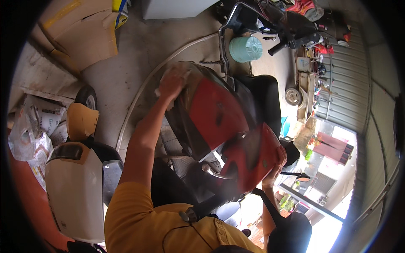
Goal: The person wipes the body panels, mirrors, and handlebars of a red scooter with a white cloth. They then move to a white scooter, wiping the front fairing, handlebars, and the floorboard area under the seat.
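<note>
Before me stands a red and black scooter, its large body panel [218, 110] tilted across the middle of the view. My left hand [173, 80] is pressed to the panel's dark upper end, blurred by motion. A pale cloth [167, 70], partly hidden and blurred, shows under its fingers. On the right, my right hand [276, 166] grips the outer edge of the red front cowl [253, 158]. A brake lever [215, 172] and a black handlebar grip [205, 208] lie close to my torso. One black mirror [289, 232] sits at lower right.
A white scooter [77, 189] stands close on my left. Behind the panel are a bent metal tube frame [224, 41], a turquoise bucket [245, 49] and a dark motorcycle [291, 28]. A hose [139, 95] curves over the concrete floor. Flattened cardboard [85, 34] lies upper left.
</note>
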The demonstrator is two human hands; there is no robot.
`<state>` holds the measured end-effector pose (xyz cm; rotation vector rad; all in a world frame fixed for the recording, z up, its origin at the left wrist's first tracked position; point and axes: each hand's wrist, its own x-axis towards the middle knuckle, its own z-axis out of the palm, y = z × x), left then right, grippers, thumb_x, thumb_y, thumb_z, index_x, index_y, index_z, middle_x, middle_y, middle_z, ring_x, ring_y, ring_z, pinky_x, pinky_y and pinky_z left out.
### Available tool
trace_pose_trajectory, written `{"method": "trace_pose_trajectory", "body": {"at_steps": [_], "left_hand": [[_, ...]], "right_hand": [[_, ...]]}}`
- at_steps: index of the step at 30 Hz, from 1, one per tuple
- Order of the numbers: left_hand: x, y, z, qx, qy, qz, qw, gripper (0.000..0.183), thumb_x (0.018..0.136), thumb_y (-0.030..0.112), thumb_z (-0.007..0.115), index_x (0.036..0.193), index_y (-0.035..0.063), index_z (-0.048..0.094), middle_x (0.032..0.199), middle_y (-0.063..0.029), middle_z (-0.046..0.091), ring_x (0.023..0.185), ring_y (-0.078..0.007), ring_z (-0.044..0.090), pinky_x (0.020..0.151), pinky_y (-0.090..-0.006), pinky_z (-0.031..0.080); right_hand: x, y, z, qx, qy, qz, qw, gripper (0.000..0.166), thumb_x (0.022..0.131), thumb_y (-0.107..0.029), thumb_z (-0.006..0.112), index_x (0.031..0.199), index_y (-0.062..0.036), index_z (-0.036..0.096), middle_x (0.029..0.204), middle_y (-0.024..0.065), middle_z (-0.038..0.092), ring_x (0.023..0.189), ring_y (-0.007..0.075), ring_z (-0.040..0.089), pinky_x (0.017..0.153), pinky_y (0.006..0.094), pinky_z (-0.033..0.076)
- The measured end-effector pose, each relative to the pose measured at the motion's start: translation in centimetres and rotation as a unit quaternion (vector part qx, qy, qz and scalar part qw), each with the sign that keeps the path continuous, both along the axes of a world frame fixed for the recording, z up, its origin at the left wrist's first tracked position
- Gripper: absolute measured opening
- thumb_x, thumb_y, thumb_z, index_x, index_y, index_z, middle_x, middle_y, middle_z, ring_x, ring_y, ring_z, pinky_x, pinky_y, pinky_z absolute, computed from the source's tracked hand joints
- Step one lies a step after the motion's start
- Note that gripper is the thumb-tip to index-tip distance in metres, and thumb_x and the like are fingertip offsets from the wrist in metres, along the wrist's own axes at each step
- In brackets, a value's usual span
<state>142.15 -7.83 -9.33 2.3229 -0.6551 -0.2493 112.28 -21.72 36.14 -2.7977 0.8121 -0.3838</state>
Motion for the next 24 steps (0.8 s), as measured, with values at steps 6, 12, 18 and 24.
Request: {"method": "trace_pose_trajectory", "body": {"at_steps": [6, 12, 18, 24], "left_hand": [[-4.5, 0.4, 22.8, -0.171, -0.139, -0.314, 0.923, 0.056, 0.091, 0.021, 0.052, 0.145, 0.0168, 0.039, 0.150, -0.0115, 0.035, 0.143, -0.0358, 0.026, 0.113, -0.0526, 0.028], [-9.3, 5.8, 25.6, -0.231, 0.073, -0.330, 0.913, 0.069, 0.086, 0.019, 0.064, 0.148, 0.0135, 0.034, 0.154, -0.0153, 0.026, 0.145, -0.0382, 0.021, 0.112, -0.0507, 0.030], [-3.7, 1.2, 12.4, -0.110, -0.019, -0.172, 0.979, 0.054, 0.098, 0.026, 0.047, 0.147, 0.0073, 0.034, 0.152, -0.0219, 0.028, 0.138, -0.0437, 0.030, 0.112, -0.0509, 0.029], [4.0, -3.7, -4.7, 0.109, -0.064, -0.113, 0.986, 0.043, 0.097, 0.022, 0.042, 0.137, 0.0068, 0.047, 0.149, -0.0197, 0.033, 0.134, -0.0423, 0.036, 0.110, -0.0562, 0.029]], "right_hand": [[-0.4, 0.5, 0.8, -0.011, 0.018, -0.016, 1.000, 0.069, 0.100, -0.054, 0.017, 0.128, -0.0031, 0.054, 0.135, 0.0148, 0.052, 0.133, 0.0359, 0.037, 0.112, 0.0482, 0.021], [0.3, -0.1, 0.3, -0.006, 0.015, -0.001, 1.000, 0.068, 0.100, -0.053, 0.017, 0.128, -0.0033, 0.054, 0.136, 0.0143, 0.051, 0.134, 0.0355, 0.037, 0.113, 0.0476, 0.020], [-0.3, 0.9, 1.2, -0.011, 0.029, -0.027, 0.999, 0.069, 0.100, -0.054, 0.017, 0.128, -0.0034, 0.054, 0.137, 0.0142, 0.051, 0.134, 0.0358, 0.037, 0.113, 0.0481, 0.020], [0.1, 0.2, 0.4, -0.007, 0.012, -0.015, 1.000, 0.069, 0.100, -0.054, 0.016, 0.127, -0.0032, 0.054, 0.136, 0.0145, 0.051, 0.134, 0.0362, 0.037, 0.113, 0.0487, 0.020]]}}
